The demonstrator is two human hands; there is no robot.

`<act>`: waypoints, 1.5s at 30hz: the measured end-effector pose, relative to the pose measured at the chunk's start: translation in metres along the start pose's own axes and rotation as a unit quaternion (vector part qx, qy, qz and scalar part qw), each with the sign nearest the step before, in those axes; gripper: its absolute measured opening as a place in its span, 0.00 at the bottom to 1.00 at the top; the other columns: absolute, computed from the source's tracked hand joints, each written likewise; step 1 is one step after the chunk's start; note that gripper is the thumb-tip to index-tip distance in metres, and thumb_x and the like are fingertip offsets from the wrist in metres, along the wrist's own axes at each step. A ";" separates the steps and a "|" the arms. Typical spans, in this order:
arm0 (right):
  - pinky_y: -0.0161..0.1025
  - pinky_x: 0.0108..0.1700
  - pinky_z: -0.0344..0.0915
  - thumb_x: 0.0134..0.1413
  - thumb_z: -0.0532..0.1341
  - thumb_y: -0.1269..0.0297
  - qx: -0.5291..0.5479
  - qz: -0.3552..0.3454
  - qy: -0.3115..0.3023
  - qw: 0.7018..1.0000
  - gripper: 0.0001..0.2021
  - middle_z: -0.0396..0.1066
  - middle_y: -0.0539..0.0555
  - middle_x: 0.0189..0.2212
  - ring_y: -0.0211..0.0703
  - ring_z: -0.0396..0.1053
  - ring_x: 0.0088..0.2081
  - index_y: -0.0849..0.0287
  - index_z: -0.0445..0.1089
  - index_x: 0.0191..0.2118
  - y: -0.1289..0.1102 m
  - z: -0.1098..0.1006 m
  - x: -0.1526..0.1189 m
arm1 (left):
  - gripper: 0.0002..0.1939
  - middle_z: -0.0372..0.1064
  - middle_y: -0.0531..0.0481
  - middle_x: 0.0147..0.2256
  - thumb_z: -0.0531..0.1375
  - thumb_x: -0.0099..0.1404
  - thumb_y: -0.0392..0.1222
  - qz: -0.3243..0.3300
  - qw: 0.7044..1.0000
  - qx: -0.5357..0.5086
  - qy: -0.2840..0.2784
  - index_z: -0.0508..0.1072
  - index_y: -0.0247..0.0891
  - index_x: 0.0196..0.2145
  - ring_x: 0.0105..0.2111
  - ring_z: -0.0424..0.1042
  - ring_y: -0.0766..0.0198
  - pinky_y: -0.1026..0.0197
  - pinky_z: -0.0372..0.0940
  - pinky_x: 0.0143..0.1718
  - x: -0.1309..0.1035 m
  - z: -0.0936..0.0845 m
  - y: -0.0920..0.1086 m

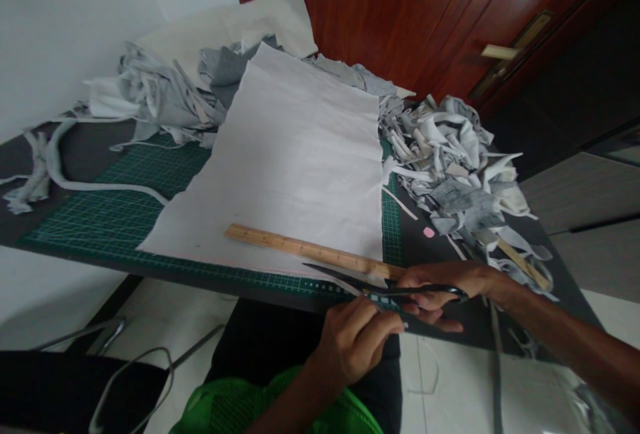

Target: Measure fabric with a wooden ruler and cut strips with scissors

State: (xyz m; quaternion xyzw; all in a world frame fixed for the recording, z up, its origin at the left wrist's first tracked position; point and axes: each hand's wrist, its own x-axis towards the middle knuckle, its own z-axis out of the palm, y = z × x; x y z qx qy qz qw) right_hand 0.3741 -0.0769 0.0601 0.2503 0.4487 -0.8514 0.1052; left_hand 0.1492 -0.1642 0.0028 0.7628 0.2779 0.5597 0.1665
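Note:
A large white cloth (300,154) lies across the green cutting mat (115,194), with a wooden ruler (300,247) near its front edge. My right hand (440,291) holds black scissors (380,289) at the cloth's front right corner, blades pointing left along the edge. The fingers are wrapped round the handles. Just in front of the blades, my left hand (357,334) is closed at the table edge, pinching a narrow strip of the cloth's edge beside the scissors. A faint pink line runs along the cloth's front edge.
Piles of grey and white scraps lie at the back left (165,87) and right (460,161). A small pink piece (429,233) rests on the dark table (425,247). A wooden door (400,14) stands behind. Metal chair legs (110,334) show at the lower left.

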 end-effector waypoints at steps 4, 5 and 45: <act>0.27 0.16 0.63 0.54 0.68 0.34 0.011 -0.002 0.000 1.000 0.30 0.55 0.38 0.20 0.29 0.60 0.16 0.59 0.62 0.33 -0.002 0.002 0.002 | 0.09 0.75 0.51 0.32 0.56 0.74 0.28 0.004 1.000 -0.014 0.005 0.74 0.37 0.40 0.35 0.77 0.67 0.68 0.72 0.37 0.002 0.000 0.001; 0.27 0.16 0.63 0.54 0.68 0.34 0.013 -0.002 -0.001 1.000 0.30 0.55 0.38 0.20 0.29 0.60 0.16 0.59 0.62 0.33 -0.002 0.002 0.002 | 0.09 0.75 0.50 0.32 0.56 0.74 0.28 0.007 1.000 -0.017 0.004 0.74 0.37 0.40 0.35 0.78 0.67 0.67 0.72 0.37 0.002 0.000 0.001; 0.23 0.15 0.61 0.55 0.71 0.41 0.047 -0.022 0.034 0.998 0.27 0.54 0.38 0.16 0.25 0.51 0.14 0.61 0.64 0.30 -0.009 0.000 0.010 | 0.11 0.71 0.53 0.29 0.54 0.78 0.34 -0.037 0.999 -0.007 -0.024 0.72 0.40 0.37 0.29 0.72 0.68 0.66 0.65 0.32 0.007 -0.002 -0.004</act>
